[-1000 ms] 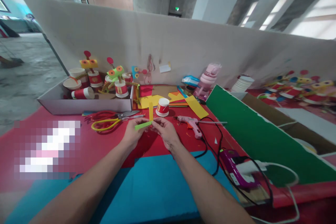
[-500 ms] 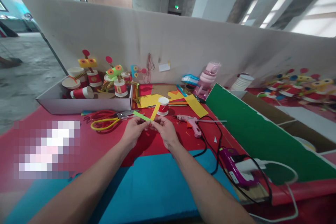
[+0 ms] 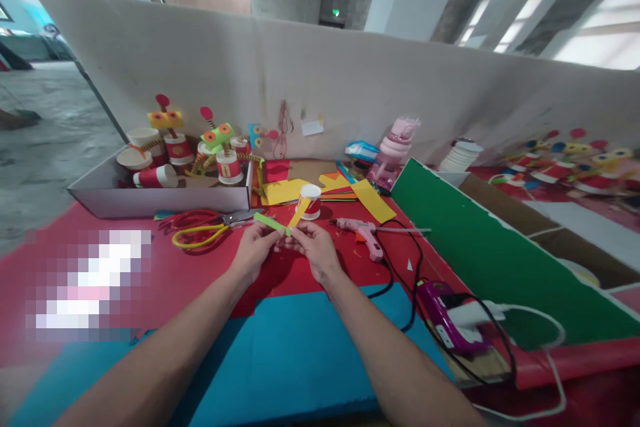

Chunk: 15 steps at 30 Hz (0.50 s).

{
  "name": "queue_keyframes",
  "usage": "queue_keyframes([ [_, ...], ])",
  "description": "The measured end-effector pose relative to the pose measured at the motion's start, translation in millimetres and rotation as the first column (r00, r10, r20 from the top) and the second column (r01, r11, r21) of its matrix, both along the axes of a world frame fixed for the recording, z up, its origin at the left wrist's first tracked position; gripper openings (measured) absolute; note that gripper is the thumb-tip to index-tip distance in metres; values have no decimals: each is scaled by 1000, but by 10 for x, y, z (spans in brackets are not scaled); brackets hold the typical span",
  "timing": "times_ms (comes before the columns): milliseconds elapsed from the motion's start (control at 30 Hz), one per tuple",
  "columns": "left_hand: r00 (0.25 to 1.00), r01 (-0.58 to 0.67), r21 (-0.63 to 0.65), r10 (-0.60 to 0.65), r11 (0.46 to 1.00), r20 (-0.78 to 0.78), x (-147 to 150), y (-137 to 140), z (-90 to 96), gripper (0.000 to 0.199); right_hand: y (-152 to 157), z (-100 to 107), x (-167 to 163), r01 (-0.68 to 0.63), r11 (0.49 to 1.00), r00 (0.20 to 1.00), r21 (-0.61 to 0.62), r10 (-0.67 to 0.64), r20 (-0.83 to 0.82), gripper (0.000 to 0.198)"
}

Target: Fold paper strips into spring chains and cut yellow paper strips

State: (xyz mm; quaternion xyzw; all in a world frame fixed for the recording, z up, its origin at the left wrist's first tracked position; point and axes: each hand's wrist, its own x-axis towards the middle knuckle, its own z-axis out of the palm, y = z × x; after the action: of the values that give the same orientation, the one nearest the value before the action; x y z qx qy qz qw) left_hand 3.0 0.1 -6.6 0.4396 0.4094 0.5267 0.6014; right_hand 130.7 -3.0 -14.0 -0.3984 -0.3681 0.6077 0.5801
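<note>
Well to the left of the landmark, a small red-and-white paper cup (image 3: 315, 207), is a low white cardboard box (image 3: 165, 202) holding several cup figures with round red paper discs on top. Nearer, also left of the cup, metal scissors with yellow handles (image 3: 234, 219) lie on the red table covering (image 3: 170, 273).

Then, just on the near side of the cup and slightly to its left, is the left hand (image 3: 254, 250), its thumb and fingers closed on a narrow light-green paper strip (image 3: 270, 222). That strip slants up and away from the cup, to the left. Its lower end meets a narrow yellow paper strip (image 3: 299, 213) at the fingertips, making a V (whether the two are stuck together, I cannot tell). The yellow strip leans up to the right and overlaps the cup in view.

The right hand (image 3: 316, 250), on the near side of the cup, has its thumb and fingers pinched on the yellow strip's lower end.

Right of the cup lies a pink glue gun (image 3: 367, 233); farther right and nearer is a glossy purple power strip (image 3: 445, 320), with a green panel (image 3: 490, 253) beyond.
</note>
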Motion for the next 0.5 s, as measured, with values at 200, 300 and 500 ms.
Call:
queue_keyframes([
  [200,1000,14,2,-14,1000,13,-18,16,-30,23,1,1,5,8,1000,1000,-14,-8,7,35],
  [300,1000,6,9,-6,1000,12,-26,31,-57,21,-10,18,10,-19,1000,999,1,19,40,35],
  [500,999,27,10,-28,1000,33,-10,0,-3,21,5,2,32,59,990,978,130,-84,191,33],
])
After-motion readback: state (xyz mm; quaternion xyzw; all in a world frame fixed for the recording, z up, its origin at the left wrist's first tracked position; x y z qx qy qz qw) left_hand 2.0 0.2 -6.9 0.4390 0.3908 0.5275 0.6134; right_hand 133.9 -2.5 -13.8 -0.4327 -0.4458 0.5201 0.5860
